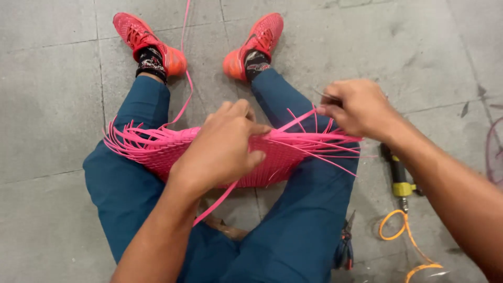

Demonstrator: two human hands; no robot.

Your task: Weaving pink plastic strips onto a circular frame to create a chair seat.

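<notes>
Weaving pink mat (173, 152) on lap.
Left hand (222, 149) pressing weave flat; right hand (356, 107) pinching strip (298, 121). Next likely: thread strip, pull tight.

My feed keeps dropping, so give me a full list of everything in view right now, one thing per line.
woven piece: one, pink, flat across the lap, loose strip ends fanning out at both sides.
long strip: one, pink, running from the weave up between the feet and out of frame.
hand tool: one, black and yellow, on the floor by the right leg.
cord: one, orange, looped on the floor below the tool.
cutters: one, dark, partly hidden beside the right thigh; kind unclear.
floor: grey concrete slabs.
shoes: two, red-orange, at top.
trousers: teal.
left hand: pressing on the weave.
right hand: fingers pinching a pink strip end.
</notes>
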